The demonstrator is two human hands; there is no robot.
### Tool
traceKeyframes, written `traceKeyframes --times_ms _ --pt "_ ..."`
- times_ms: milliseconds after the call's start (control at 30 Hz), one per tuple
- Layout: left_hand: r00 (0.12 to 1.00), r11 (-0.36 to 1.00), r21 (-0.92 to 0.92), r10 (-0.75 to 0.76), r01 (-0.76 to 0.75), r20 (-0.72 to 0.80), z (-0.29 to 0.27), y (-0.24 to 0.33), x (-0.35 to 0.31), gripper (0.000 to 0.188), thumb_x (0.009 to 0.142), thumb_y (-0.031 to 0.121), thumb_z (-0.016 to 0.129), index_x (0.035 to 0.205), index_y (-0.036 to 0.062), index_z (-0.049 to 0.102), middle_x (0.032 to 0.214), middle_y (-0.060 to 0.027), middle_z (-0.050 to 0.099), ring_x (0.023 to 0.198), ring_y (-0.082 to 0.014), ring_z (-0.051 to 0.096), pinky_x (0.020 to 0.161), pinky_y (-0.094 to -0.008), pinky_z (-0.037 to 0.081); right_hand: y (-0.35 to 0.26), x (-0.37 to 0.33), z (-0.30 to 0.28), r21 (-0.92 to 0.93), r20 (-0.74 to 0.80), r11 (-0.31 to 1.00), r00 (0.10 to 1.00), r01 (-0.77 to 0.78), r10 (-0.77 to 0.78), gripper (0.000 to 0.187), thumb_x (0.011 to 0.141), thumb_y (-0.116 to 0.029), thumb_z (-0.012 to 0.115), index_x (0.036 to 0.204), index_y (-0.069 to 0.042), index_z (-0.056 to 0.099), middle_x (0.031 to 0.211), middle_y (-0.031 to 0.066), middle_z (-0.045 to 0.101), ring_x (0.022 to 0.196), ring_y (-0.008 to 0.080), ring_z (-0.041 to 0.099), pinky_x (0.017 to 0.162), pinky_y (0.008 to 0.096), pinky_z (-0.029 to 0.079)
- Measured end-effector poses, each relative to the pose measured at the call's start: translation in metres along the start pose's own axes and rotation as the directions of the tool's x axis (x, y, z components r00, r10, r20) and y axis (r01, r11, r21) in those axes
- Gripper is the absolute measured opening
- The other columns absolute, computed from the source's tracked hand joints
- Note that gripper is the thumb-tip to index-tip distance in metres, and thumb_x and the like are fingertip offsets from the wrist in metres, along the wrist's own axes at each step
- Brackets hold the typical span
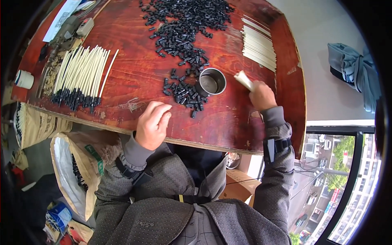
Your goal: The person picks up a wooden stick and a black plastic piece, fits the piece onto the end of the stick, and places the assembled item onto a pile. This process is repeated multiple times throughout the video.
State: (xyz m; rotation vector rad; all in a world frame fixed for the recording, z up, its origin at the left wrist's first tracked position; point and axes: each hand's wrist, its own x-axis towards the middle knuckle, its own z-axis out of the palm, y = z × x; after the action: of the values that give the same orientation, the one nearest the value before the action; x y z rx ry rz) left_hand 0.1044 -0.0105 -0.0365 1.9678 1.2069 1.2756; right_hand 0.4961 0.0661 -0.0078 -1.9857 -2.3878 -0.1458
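Observation:
My right hand (262, 96) is closed round what looks like a bundle of cream sticks (244, 80), seen nearly end-on, its flared tip toward the cup. My left hand (152, 125) hovers over the table's near edge. Its fingers curl loosely, the thumb a little apart, and no object shows in them. Between the hands stands a round metal cup (210, 83), its dark inside visible. Small black tubular caps (184, 90) lie against the cup's left side, trailing from a large heap (188, 24) at the far side.
Cream sticks (258, 47) lie in a row at the far right of the red wooden table (130, 77). At left, sticks with black-tipped near ends (81, 75) form a pile. A white spool (24, 79) sits at the left edge. Below stands an open paper sack (73, 163).

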Motion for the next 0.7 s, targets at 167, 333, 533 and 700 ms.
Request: traceKeyframes --times_ms 167,333,533,700 --pt "0.995 0.999 -0.027 0.025 -0.022 0.099 0.012 0.006 0.005 0.021 0.085 -0.003 0.066 0.106 -0.0028 0.063 0.096 -0.016 0.061 0.087 -0.0326 0.063 0.072 -0.0367 0.052 -0.016 -0.001 -0.059 0.442 -0.238 0.896 0.957 -0.048 0.168 0.008 0.088 -0.004 0.061 0.095 -0.001 0.063 0.075 0.0126 0.064 0.067 0.0242 0.065 0.057 0.035 0.05" --pt "0.973 0.997 0.041 0.055 -0.065 0.225 0.038 0.024 0.009 0.022 0.084 0.002 0.069 0.105 -0.0016 0.065 0.093 -0.0145 0.06 0.084 -0.0335 0.063 0.067 -0.0396 0.052 -0.059 -0.013 -0.097 0.865 -0.178 0.495 0.873 -0.081 0.454 0.008 0.093 -0.008 0.062 0.095 0.0 0.063 0.07 0.0025 0.06 0.061 0.009 0.058 0.051 0.0223 0.044" --pt "0.964 0.973 0.191 0.078 -0.129 0.253 0.052 0.021 0.008 0.02 0.083 0.003 0.067 0.102 -0.0011 0.065 0.09 -0.0138 0.056 0.081 -0.0348 0.061 0.066 -0.0423 0.052 -0.094 -0.018 -0.098 0.943 -0.309 0.29 0.757 0.165 0.576 0.006 0.093 -0.006 0.062 0.095 0.0 0.063 0.071 0.0051 0.061 0.057 0.0112 0.058 0.049 0.0226 0.045" --pt "0.944 0.969 0.227 0.02 -0.1 0.329 0.05 0.026 0.011 0.02 0.083 -0.001 0.064 0.103 -0.0013 0.063 0.093 -0.0151 0.054 0.082 -0.0358 0.06 0.067 -0.0441 0.051 -0.12 -0.005 -0.084 0.933 -0.36 0.227 0.766 0.28 0.532 0.007 0.092 -0.001 0.062 0.098 0.0 0.062 0.071 0.0055 0.061 0.057 0.0115 0.058 0.05 0.0234 0.046"
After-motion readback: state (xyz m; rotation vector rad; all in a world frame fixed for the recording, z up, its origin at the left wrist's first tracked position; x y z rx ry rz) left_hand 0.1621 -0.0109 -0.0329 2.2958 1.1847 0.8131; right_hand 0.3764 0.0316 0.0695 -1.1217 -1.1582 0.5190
